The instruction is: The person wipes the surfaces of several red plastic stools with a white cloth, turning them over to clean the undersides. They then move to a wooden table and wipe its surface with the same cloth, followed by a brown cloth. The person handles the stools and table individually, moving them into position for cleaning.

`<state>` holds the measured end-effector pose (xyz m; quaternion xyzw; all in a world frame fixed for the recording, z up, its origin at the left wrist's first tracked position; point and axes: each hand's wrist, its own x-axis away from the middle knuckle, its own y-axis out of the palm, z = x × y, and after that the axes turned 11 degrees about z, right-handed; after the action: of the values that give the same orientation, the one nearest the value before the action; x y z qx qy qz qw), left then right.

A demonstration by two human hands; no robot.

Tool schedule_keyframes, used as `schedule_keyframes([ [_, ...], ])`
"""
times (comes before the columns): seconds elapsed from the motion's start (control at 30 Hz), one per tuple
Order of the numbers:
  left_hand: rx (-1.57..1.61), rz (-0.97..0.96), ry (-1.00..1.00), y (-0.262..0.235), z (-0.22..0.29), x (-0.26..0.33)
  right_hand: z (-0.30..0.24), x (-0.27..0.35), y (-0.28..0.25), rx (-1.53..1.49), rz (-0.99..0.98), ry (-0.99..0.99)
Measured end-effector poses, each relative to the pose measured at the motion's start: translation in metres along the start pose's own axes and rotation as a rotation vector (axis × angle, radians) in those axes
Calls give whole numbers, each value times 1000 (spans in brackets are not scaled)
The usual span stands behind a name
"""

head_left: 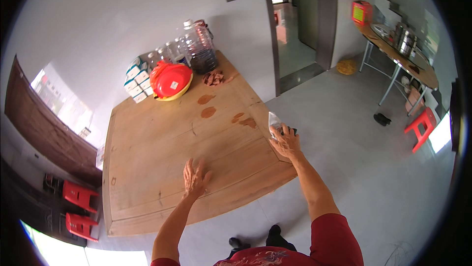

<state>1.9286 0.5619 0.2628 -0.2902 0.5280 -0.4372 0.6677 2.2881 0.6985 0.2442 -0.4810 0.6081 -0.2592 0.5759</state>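
Low over the near middle of the wooden table (147, 167), or resting on it, is my left hand (195, 177). Its fingers are spread and hold nothing. My right hand (285, 142) is at the table's right edge, closed on a shiny, whitish see-through packet (274, 119). Something dark shows by the fingers; whether it is part of the packet I cannot tell. Wet brown patches (208, 112) mark the tabletop beyond my hands. A small pile of brown pieces (213, 78) lies near the far end.
At the table's far end stand large plastic bottles (200, 49), a red bowl (172, 80) in a yellow one, and stacked white boxes (137, 80). Red stools (80, 196) are at left, another (421, 128) at right. A side table (393, 54) holds metal pots.
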Motion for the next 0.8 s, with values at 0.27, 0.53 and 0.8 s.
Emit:
schedule_keyframes([
  [0.27, -140, 41, -64, 3, 18, 3, -8, 17, -28, -60, -70, -105],
  [0.53, -107, 97, -47, 6, 19, 1, -8, 111, -83, -67, 34, -510],
  [0.8, -117, 31, -51, -9, 28, -6, -12, 43, -59, -91, -109, -593],
])
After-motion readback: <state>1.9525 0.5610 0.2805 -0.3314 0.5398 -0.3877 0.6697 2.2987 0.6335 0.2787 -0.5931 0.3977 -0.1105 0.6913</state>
